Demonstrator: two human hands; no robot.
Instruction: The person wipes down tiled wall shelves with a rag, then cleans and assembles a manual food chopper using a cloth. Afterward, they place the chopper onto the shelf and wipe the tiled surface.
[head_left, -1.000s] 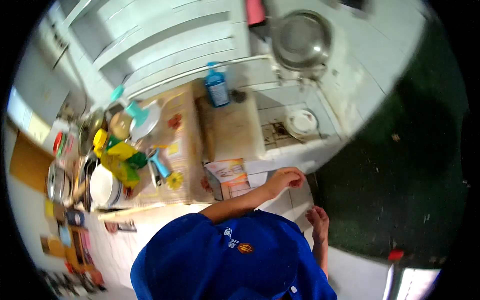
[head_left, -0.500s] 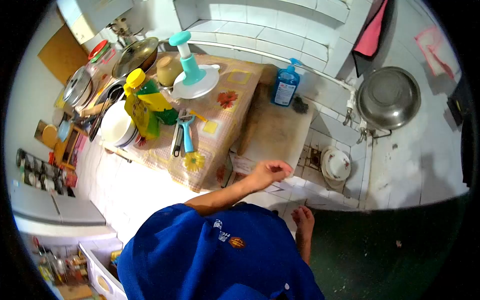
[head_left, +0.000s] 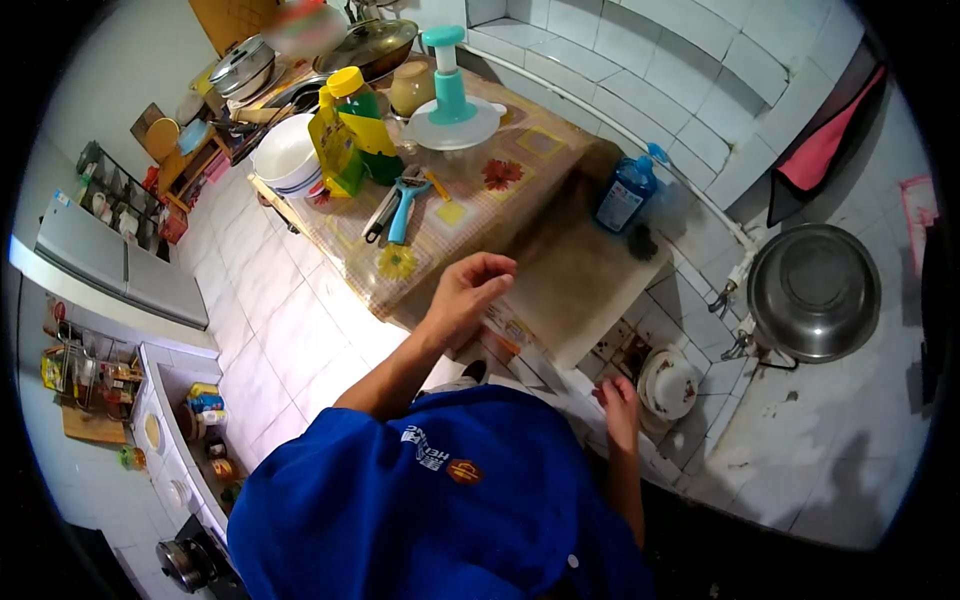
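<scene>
My left hand [head_left: 472,295] is in the air near the front corner of the cloth-covered table [head_left: 372,277], its fingers loosely bent and the thumb apart from them, with nothing visible in it. Lower and to the right, my right hand [head_left: 618,405] hangs beside the stacked plates [head_left: 670,388] in the tiled basin, its fingers slightly curled and apart; I see nothing in it. Closest to my left hand on the table are a light-blue peeler [head_left: 403,212] and a black-handled utensil [head_left: 381,215]. A board-like slab [head_left: 575,290] lies between table and basin.
On the table stand a white bowl [head_left: 287,155], a green bottle with yellow cap [head_left: 352,95] and a turquoise-handled hand chopper [head_left: 455,105]. A blue pump bottle [head_left: 625,195] stands on the slab. Right of the taps [head_left: 735,345] is a metal basin [head_left: 815,292].
The view has turned, so the table and basin sit differently. My left hand has moved left toward the table corner; my right hand now appears closer to the plates.
</scene>
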